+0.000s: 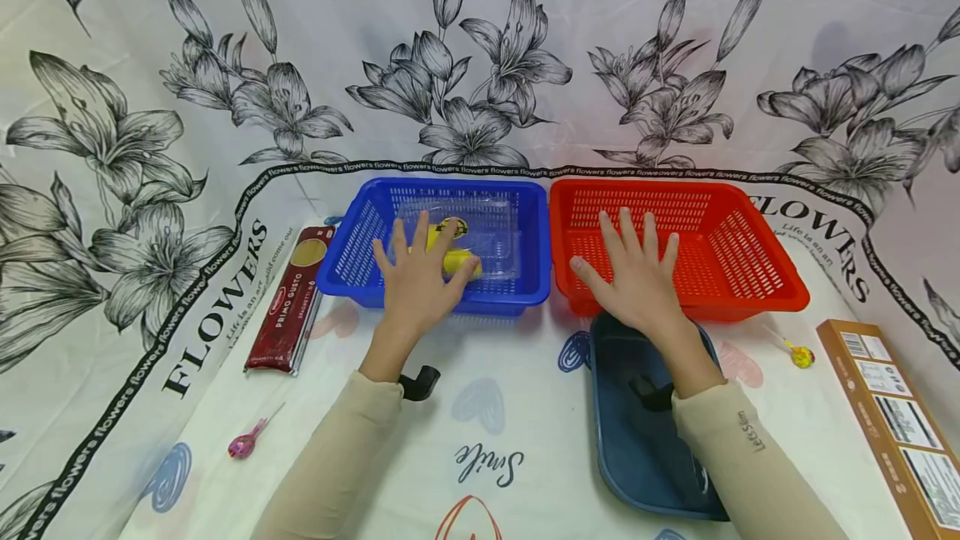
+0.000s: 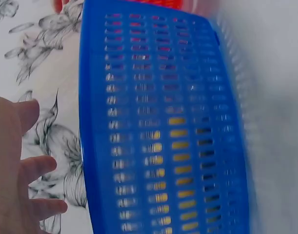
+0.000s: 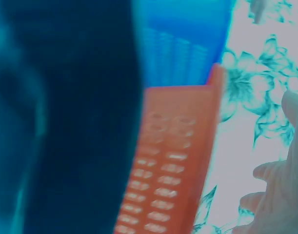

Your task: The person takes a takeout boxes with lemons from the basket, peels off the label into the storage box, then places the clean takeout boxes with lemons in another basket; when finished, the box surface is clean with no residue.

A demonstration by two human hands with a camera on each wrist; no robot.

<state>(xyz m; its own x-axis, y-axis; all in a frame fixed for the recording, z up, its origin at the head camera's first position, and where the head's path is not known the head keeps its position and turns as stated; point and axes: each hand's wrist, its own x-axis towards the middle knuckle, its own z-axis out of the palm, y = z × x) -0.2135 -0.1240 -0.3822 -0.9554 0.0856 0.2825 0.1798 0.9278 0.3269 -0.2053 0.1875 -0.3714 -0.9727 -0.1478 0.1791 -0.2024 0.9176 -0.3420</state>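
Fingers spread, my left hand [image 1: 424,286] hovers over the front of the blue basket [image 1: 345,261]. Inside that basket lie a clear plastic container [image 1: 498,227] and a yellow item [image 1: 459,261], partly hidden by the hand. My right hand [image 1: 637,286], also spread, is above the front of the red basket [image 1: 757,282] and the far end of a dark blue bin [image 1: 637,457]. Neither hand holds anything. In the left wrist view the hand [image 2: 22,170] is apart from the blue basket's slotted wall [image 2: 163,122]; the right wrist view shows the other hand [image 3: 280,185] beside the red basket [image 3: 163,161].
A dark red spaghetti pack [image 1: 292,302] leans at the blue basket's left. A pink-wrapped lollipop [image 1: 246,442] lies at front left, a yellow one [image 1: 801,355] at right. A long brown box [image 1: 892,415] stands along the right edge. Flower-printed cloth [image 1: 487,90] hangs behind.
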